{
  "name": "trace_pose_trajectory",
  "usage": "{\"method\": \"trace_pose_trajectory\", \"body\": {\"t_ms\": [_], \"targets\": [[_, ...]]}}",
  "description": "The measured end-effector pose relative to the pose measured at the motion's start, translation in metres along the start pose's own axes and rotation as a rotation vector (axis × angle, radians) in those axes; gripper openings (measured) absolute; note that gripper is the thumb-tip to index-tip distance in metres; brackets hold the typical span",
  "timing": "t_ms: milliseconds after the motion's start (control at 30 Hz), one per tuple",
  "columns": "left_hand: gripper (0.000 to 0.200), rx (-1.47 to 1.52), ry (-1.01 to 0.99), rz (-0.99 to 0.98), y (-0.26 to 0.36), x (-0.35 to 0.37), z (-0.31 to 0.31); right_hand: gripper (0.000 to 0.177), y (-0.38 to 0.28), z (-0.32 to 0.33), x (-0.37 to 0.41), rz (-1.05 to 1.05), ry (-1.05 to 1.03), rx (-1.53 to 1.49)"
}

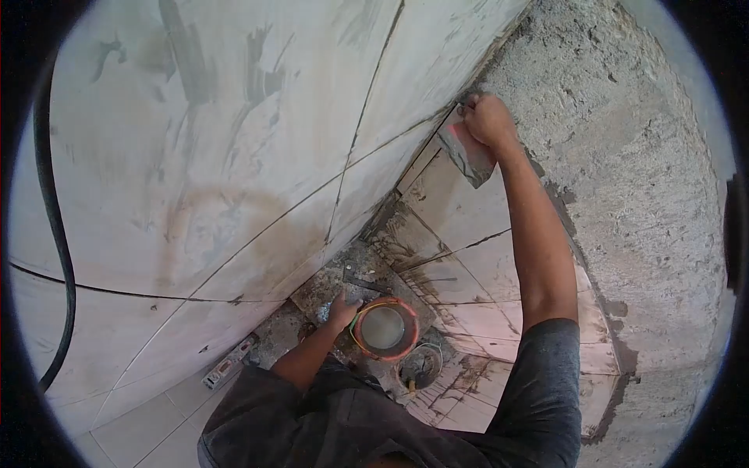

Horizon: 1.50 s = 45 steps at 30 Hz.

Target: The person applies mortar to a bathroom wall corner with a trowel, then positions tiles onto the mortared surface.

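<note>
My right hand (pixel 488 121) is raised to the top edge of the wall tiles, in the corner where two walls meet. Its fingers are closed on a flat grey piece with a red patch (pixel 472 154), which hangs down over the upper tile and looks smeared with mortar. Lower down, my left hand (pixel 342 312) is beside an orange-rimmed bucket (pixel 411 310) that contains cloudy liquid. The fingers of this hand are apart, and nothing shows in them.
A smaller bucket (pixel 421 368) with a handle stands by the first one. A spirit level (pixel 229 363) lies at the foot of the left tiled wall (pixel 257 156). Bare rough plaster (pixel 640 156) borders the right tiles (pixel 476 265). A black cable (pixel 56 210) hangs at far left.
</note>
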<state>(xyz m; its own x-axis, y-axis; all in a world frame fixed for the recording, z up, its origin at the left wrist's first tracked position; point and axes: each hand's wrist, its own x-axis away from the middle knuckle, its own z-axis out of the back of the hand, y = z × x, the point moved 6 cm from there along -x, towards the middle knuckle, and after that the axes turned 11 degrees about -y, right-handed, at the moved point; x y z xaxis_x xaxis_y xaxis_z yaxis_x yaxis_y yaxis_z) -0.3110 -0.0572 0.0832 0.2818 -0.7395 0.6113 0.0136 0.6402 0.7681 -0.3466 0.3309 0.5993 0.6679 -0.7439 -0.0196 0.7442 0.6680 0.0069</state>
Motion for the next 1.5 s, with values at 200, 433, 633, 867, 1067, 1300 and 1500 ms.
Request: {"method": "trace_pose_trajectory", "body": {"t_ms": [200,433,633,867,1067,1300,1500], "targets": [[0.087,-0.020,-0.038,0.085,-0.079,0.000,-0.017,0.026,-0.008,0.002,0.003,0.020,-0.015,0.007],[0.081,-0.076,0.015,0.144,-0.072,0.015,-0.015,0.027,-0.005,0.010,0.008,0.063,0.039,-0.062],[0.057,0.647,-0.097,-0.085,0.004,-0.023,-0.014,0.023,-0.025,0.084,0.103,0.271,0.248,-0.101],[0.055,1.116,-0.260,-0.471,0.226,0.038,0.020,0.021,0.042,0.104,0.233,0.068,0.300,-0.466],[0.056,1.050,-0.331,-0.556,0.221,0.039,0.016,0.020,0.156,-0.003,0.336,-0.232,0.341,-0.956],[0.060,0.424,-0.502,-0.350,0.205,0.006,-0.023,0.019,0.189,-0.101,0.423,-0.328,0.381,-0.682],[0.062,0.493,-0.802,0.066,0.110,0.032,-0.161,0.017,0.169,-0.068,0.443,-0.328,0.205,-0.211]]}}
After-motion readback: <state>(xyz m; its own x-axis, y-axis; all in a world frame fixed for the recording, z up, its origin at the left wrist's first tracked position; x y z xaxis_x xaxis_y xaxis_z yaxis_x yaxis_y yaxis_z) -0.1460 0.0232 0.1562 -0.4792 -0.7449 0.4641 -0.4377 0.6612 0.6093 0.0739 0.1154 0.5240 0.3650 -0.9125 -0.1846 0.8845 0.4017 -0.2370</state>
